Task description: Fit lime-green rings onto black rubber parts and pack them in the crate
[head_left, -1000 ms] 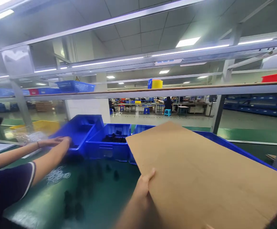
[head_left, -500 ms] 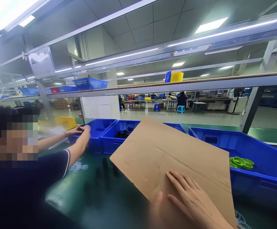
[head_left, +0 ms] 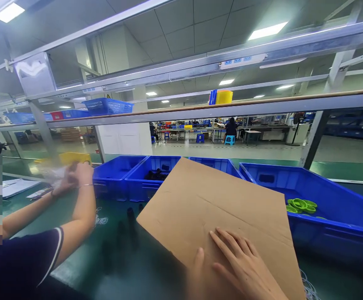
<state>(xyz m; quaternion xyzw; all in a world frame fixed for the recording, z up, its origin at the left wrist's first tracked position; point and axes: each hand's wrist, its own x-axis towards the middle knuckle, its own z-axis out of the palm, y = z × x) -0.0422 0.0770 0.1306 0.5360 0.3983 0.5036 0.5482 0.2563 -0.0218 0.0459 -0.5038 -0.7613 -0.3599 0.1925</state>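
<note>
brown cardboard sheet (head_left: 219,208) is lying tilted across the lower middle of the frame, its far edge leaning over the blue bins (head_left: 156,177). the person's right hand (head_left: 244,271) is resting flat on it with fingers spread; the left hand (head_left: 200,275) is pressing its near edge, thumb up, the rest blurred. green rings (head_left: 301,205) are sitting in the right bin (head_left: 340,216). at the left, a co-worker's hands (head_left: 75,177) are gripping a clear bag (head_left: 51,175) above the green desk (head_left: 112,250).

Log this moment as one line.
hand flat on cardboard sheet | sheet leaning over blue bins | co-worker's hands at clear bag
</note>
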